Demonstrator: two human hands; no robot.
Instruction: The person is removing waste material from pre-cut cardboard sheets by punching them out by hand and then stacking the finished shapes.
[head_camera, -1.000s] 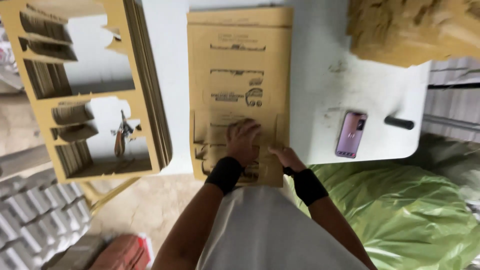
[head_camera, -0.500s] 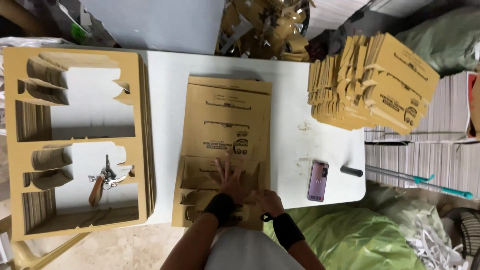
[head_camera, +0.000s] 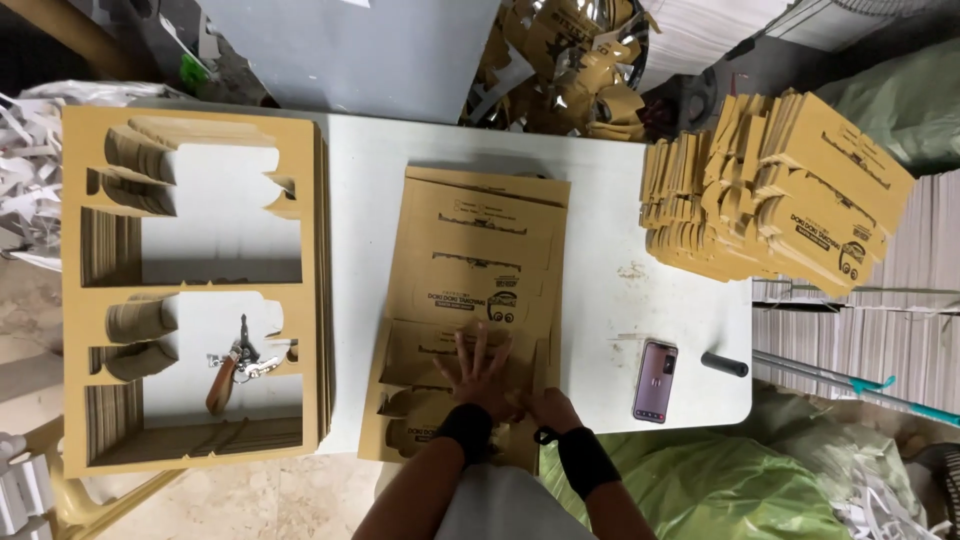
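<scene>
A stack of flat brown die-cut cardboard blanks (head_camera: 478, 260) lies in the middle of a white table (head_camera: 610, 300). My left hand (head_camera: 478, 373) rests flat on the near end of the stack, fingers spread. My right hand (head_camera: 549, 408) sits just beside it at the stack's near right corner, fingers curled down on the cardboard edge. Both wrists wear black bands.
A stack of cut-out cardboard frames (head_camera: 190, 290) fills the table's left, with a bunch of keys (head_camera: 240, 358) in one opening. Folded cardboard pieces (head_camera: 780, 195) are piled at the right. A phone (head_camera: 655, 381) and a black marker (head_camera: 724, 364) lie near the right edge. Green sacks lie below.
The view has pulled back and up, so more of the table and both side stacks show. My hands stay on the near end of the middle stack; the left fingers have spread.
</scene>
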